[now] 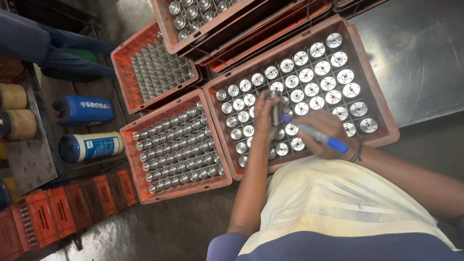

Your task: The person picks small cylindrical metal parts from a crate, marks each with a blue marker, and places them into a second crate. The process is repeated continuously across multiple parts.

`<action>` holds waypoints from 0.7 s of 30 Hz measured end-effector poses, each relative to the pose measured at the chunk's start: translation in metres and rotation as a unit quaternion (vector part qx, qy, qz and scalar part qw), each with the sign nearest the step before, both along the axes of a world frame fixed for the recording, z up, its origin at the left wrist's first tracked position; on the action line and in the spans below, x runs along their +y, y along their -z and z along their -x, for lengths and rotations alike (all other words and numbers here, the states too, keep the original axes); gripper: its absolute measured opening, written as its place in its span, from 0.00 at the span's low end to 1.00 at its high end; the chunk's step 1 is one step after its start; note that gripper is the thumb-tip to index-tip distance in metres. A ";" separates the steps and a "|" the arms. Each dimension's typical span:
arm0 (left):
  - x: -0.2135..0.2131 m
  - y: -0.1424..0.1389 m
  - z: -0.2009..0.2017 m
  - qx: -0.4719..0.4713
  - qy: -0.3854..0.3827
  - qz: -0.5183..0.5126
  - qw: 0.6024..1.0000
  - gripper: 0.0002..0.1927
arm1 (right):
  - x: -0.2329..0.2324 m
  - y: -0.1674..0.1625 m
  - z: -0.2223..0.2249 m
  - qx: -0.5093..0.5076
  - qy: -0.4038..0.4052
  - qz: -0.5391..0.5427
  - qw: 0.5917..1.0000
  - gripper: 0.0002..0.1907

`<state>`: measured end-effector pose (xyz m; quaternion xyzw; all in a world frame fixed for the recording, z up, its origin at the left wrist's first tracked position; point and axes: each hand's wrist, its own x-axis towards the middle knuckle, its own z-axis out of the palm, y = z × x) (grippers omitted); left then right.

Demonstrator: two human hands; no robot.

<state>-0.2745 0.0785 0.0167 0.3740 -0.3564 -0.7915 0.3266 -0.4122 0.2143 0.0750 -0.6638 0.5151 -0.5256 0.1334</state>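
My left hand (265, 119) holds a shiny metal cylinder (275, 107) upright over an orange crate (382, 121). The crate's grid is filled with several similar round metal parts (328, 83) standing on end. My right hand (323, 134) grips a blue marker pen (319, 136), with its tip touching the cylinder's side. Both hands hover above the crate's near left part. A pale yellow cloth (333, 203) lies over my lap below the hands.
A second orange crate (129, 145) full of metal cylinders lies to the left. Behind it an orange crate (121, 72) holds an empty metal grid. More crates are stacked at the top. Two blue and white containers (89, 146) lie on the floor at left.
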 end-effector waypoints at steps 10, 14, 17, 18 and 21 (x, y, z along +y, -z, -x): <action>-0.031 -0.046 -0.022 -0.544 0.102 0.388 0.737 0.27 | 0.004 -0.002 0.004 -0.063 0.034 -0.052 0.996 0.10; -0.035 -0.037 -0.009 -0.583 0.092 0.430 0.683 0.30 | 0.003 -0.002 0.006 -0.064 0.036 -0.055 0.996 0.11; -0.037 -0.022 0.013 -0.591 0.119 0.421 0.677 0.33 | 0.002 -0.003 0.006 -0.058 0.040 -0.057 0.996 0.10; -0.040 -0.020 0.014 -0.587 0.115 0.425 0.680 0.33 | 0.003 -0.004 0.006 -0.053 0.039 -0.061 0.996 0.10; -0.058 -0.024 0.001 -0.537 0.105 0.450 0.706 0.31 | 0.005 -0.008 0.010 -0.056 0.043 -0.045 0.997 0.11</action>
